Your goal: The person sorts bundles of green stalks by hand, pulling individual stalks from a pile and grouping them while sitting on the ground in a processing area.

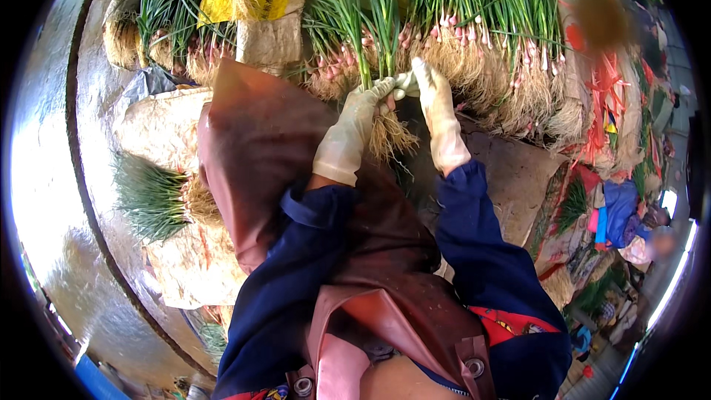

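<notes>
Maroon and slightly shiny, an apron [296, 141] is covering the lap between two dark blue sleeves [485, 226]. Ahead, the gloved left hand [366, 104] is holding a bunch of spring onions [389, 135], its grip closed around the stems. Their long axis is running away from the body, leaves pointing outward, roots hanging lapward. The right hand [431, 96] is resting just right of that grip; whether its fingers are pinching anything, I cannot tell. Brown sheet [511, 170] is leaving open room rightward; farther off, rows of spring onions [474, 33] are edging the space.
</notes>
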Action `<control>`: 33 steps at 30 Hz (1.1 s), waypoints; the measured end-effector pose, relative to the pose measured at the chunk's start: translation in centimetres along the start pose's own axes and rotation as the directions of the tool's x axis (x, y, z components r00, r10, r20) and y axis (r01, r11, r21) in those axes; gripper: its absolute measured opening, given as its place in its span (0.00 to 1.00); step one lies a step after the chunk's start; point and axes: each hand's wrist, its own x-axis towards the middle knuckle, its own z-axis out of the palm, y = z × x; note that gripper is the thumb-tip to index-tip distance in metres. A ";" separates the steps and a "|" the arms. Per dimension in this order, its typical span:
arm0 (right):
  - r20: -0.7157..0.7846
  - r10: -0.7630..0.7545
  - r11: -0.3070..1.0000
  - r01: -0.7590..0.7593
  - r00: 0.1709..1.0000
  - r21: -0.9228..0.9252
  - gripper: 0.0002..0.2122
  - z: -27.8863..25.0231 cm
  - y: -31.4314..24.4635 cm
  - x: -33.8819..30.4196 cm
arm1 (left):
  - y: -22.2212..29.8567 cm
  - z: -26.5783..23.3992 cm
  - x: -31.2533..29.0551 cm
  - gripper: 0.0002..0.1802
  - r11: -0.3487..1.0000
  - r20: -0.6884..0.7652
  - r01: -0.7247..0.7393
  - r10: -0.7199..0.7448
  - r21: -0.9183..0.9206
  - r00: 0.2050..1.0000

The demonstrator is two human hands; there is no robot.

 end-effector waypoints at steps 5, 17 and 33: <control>0.260 0.214 0.944 -0.268 0.941 0.193 0.14 2.1 -0.1 3.2 | 0.1 -0.2 -0.2 0.09 0.997 -0.009 0.031 -0.031 0.064 0.999; 0.004 -0.258 0.297 0.083 0.966 -0.951 0.15 -5.6 -2.3 -0.6 | 1.8 0.5 -2.7 0.26 0.992 0.329 0.093 -0.059 -0.089 0.943; 0.028 0.129 0.979 -0.123 0.991 -0.161 0.20 0.9 -2.8 5.1 | 1.8 -0.5 -2.9 0.20 0.898 0.301 0.183 -0.061 -0.400 0.952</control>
